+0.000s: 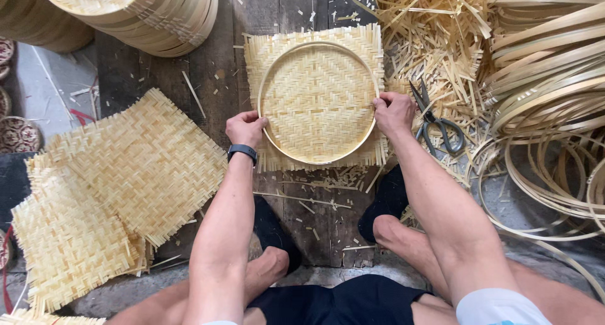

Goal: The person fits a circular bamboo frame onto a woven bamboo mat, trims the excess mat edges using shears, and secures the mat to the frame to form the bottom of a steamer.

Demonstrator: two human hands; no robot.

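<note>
Top view of my two hands at a round bamboo hoop [275,70] laid on a square woven mat [315,95]. My left hand [246,129], with a dark band [242,151] at the wrist, grips the hoop's lower-left rim: fingers curled over the rim, thumb toward the inside, knuckles raised. My right hand [393,113] grips the right rim in the same way, fingers bent and closed on the hoop, pressing it down onto the mat. The hoop lies between my hands; the mat's frayed edges stick out beyond it on all sides, under both palms.

Just right of my right hand, a pair of dark scissors [435,120] rests on a heap of bamboo offcuts [435,29]. Farther right lie coils of bamboo strip [548,79]. Left of my left hand, well apart from it, spare woven mats [132,167] overlap on the plank floor [214,73]. Beyond that hand, up and to the left, stands a stack of finished trays [157,16]. My feet sit below the mat.
</note>
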